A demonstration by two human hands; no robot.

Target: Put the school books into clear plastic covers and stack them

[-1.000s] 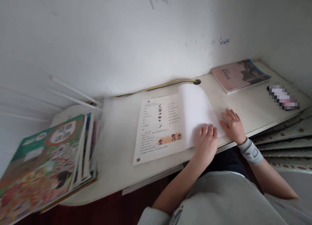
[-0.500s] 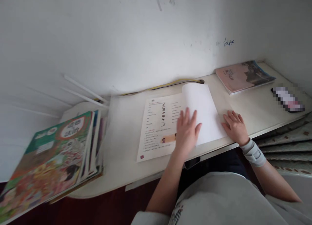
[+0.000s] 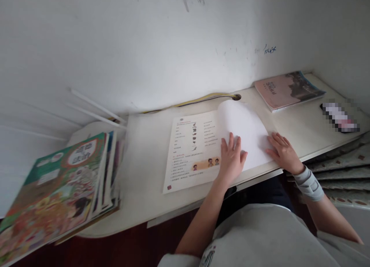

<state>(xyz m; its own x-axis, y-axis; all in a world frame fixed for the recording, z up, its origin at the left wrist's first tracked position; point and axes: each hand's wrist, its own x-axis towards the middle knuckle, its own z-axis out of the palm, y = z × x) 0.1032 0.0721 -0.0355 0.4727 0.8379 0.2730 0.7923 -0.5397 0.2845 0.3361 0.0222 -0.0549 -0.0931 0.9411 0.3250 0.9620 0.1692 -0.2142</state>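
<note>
Two hands (image 3: 232, 161) (image 3: 287, 154) — one open book (image 3: 209, 145), one wrist wrap (image 3: 310, 184) — two book piles (image 3: 62, 192) (image 3: 289, 90), one phone (image 3: 339, 116), one desk (image 3: 144, 170).

An open, white paper booklet (image 3: 212, 149) carries black print, red headings and an orange picture strip. A rectangular pink paperback (image 3: 279, 93) has a dark grey picture; a green-topped, illustrated book (image 3: 62, 190) is multicoloured beneath.

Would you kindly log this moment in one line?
left hand: near fold of open book; right hand: at edge of white page; pink book: on desk
</note>
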